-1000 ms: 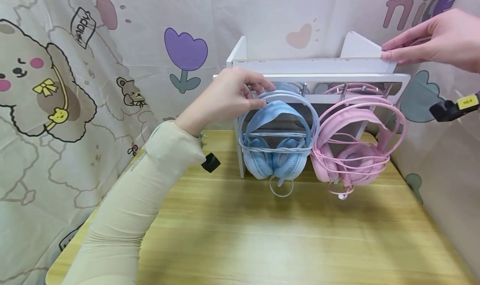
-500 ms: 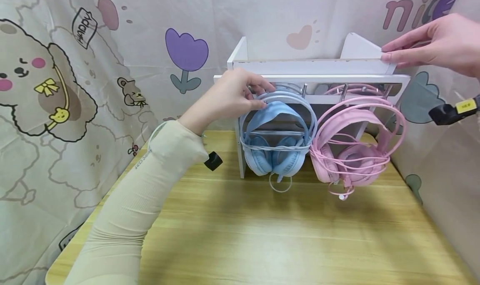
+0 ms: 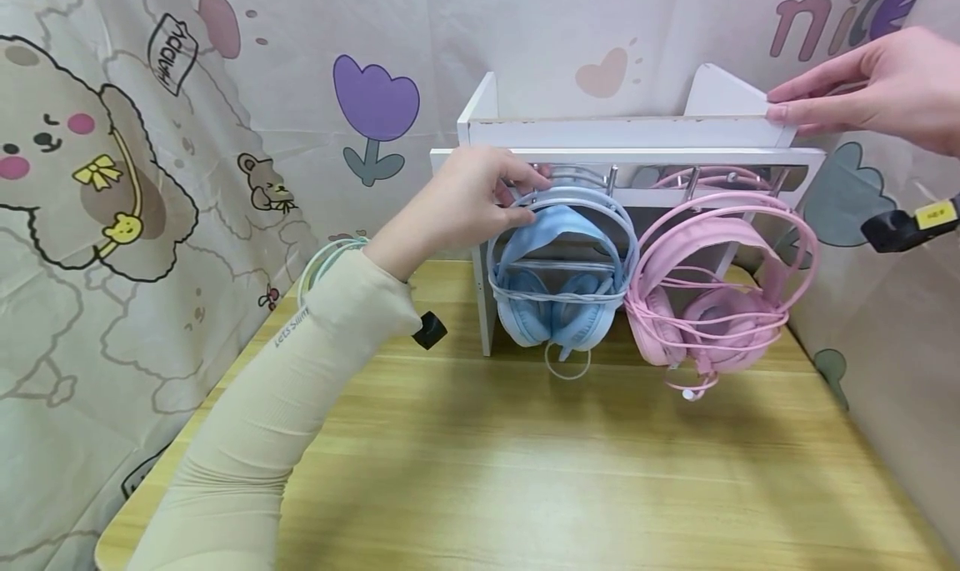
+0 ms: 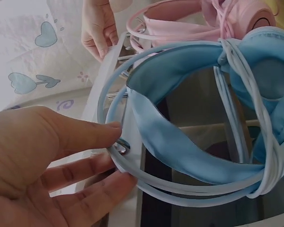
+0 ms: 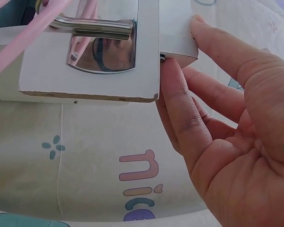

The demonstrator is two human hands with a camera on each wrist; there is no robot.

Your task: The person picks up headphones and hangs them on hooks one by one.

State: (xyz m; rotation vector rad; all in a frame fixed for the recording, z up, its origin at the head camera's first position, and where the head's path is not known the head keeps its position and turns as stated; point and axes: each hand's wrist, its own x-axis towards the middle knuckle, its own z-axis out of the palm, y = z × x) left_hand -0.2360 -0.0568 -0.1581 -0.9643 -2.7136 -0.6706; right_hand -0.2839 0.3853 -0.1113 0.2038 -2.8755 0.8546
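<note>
Patterned cloth (image 3: 525, 21) fills the upper part of the head view and runs down both sides, and below it a wood-grain surface (image 3: 555, 471) spreads to the bottom of the frame. A white rack (image 3: 630, 132) stands right of centre; its open top forms a shallow tray whose front board hides the floor, so any contents there cannot be told. From the bar beneath hang two sets of cable-wrapped headphones, pink headphones (image 3: 731, 321) to the right and blue headphones (image 3: 577, 317) near the centre, their lower ends above the surface. The left hand (image 3: 480, 192), just left of the rack's middle, narrowly pinches the blue bands around a hook, thumb on one side and fingers on the other. The right hand (image 3: 892, 92), at upper right, pinches the end of the tray's front board, seemingly to steady the rack. The step in hand looks like settling the blue set on its hooks; the next move would call for checking that its bands rest securely, then easing the left fingers off without dragging them. Smallest are the metal hooks (image 5: 102, 28), one partly covered by the left thumb.
</note>
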